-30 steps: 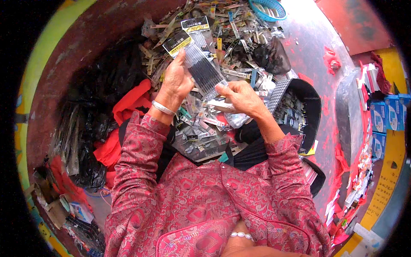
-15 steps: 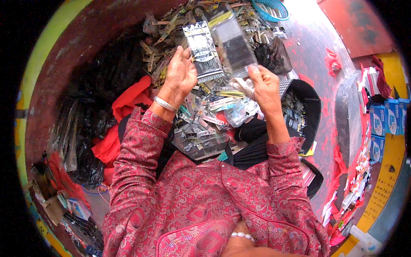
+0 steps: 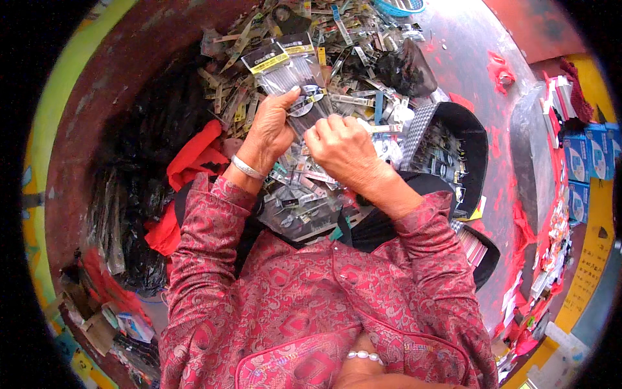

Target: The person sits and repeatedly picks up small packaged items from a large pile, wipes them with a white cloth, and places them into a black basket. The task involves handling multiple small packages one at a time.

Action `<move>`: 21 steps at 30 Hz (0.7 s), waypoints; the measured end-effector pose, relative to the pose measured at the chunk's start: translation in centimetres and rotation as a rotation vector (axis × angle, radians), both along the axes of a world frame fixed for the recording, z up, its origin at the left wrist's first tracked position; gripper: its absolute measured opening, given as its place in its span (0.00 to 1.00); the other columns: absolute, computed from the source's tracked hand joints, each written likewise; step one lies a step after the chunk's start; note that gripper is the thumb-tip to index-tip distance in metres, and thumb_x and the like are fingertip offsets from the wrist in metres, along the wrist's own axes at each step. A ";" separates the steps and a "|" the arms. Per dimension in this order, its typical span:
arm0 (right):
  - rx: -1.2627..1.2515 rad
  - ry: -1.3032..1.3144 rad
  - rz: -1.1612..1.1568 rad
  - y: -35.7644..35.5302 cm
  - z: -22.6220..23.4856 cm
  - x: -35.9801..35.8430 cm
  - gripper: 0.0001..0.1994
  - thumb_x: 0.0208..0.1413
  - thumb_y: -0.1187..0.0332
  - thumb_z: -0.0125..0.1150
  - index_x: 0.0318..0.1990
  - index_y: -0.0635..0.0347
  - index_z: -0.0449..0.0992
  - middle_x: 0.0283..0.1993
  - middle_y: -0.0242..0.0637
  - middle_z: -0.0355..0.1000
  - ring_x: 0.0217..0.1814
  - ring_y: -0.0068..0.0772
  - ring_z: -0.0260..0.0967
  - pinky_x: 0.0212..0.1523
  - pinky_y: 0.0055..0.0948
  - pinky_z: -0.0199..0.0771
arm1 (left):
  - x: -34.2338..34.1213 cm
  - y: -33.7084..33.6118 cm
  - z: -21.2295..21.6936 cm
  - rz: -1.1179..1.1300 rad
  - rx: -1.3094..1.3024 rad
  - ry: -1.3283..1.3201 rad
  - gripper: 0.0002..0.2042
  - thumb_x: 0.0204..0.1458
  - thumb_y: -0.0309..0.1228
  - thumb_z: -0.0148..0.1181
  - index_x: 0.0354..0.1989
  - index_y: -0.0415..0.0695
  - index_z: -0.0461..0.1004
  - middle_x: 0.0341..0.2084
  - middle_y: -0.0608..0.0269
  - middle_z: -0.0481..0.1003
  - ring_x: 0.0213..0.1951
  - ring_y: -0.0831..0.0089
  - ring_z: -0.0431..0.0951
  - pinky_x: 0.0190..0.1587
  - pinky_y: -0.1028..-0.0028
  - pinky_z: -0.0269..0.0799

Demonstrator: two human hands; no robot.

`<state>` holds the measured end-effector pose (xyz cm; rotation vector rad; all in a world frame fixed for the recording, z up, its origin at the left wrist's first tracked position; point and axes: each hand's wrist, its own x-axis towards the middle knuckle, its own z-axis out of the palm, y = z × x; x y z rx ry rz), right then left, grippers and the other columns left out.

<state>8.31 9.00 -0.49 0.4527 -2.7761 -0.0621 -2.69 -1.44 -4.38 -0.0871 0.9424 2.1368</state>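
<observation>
Two overlapping clear plastic packets (image 3: pixel 284 76) with yellow and black headers are held up in front of me, tilted to the left. Thin grey sticks, which look like pen refills, show through the plastic. My left hand (image 3: pixel 267 133) pinches the packets along their left side, thumb on top. At their lower end my right hand (image 3: pixel 343 148) is closed, fingers curled over the bottom edge and hiding it. Beneath both hands spreads a heap of small packaged items (image 3: pixel 243 97) with yellow, white and clear wrappers.
To the right stands a black open container (image 3: pixel 476 152) with a checked side, full of small packets. A blue basket (image 3: pixel 398 5) sits at the top edge. Black plastic bags (image 3: pixel 139 194) and red cloth or plastic (image 3: pixel 194 155) lie left. Blue boxes (image 3: pixel 586 159) stand far right.
My right hand has swung left and closed on the packets' lower end. The two packets, held apart before, now overlap, with my left hand's thumb gripping them.
</observation>
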 end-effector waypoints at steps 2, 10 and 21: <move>-0.236 -0.149 0.036 1.3 0.8 0.7 0.11 0.38 0.61 0.60 0.24 0.56 0.67 0.22 0.33 0.65 0.29 0.33 0.68 0.26 0.31 0.66 | -0.1 -0.1 0.4 -0.047 0.035 -0.030 0.12 0.52 0.27 0.49 0.44 0.36 0.68 0.38 0.58 0.73 0.39 0.67 0.75 0.46 0.67 0.71; -1.064 0.127 -0.014 2.3 3.4 -0.6 0.08 0.44 0.67 0.61 0.30 0.60 0.70 0.28 0.37 0.67 0.31 0.33 0.67 0.34 0.30 0.66 | -0.2 -0.4 0.3 -0.332 0.277 -0.261 0.21 0.55 0.41 0.44 0.49 0.36 0.63 0.43 0.52 0.70 0.43 0.62 0.73 0.49 0.63 0.67; -0.470 0.120 -0.281 5.0 0.8 -3.6 0.08 0.43 0.68 0.57 0.31 0.59 0.72 0.32 0.40 0.67 0.36 0.42 0.66 0.36 0.35 0.66 | 2.1 -0.1 0.5 -0.223 0.295 -0.219 0.15 0.57 0.36 0.42 0.46 0.40 0.67 0.41 0.60 0.72 0.43 0.69 0.72 0.52 0.65 0.64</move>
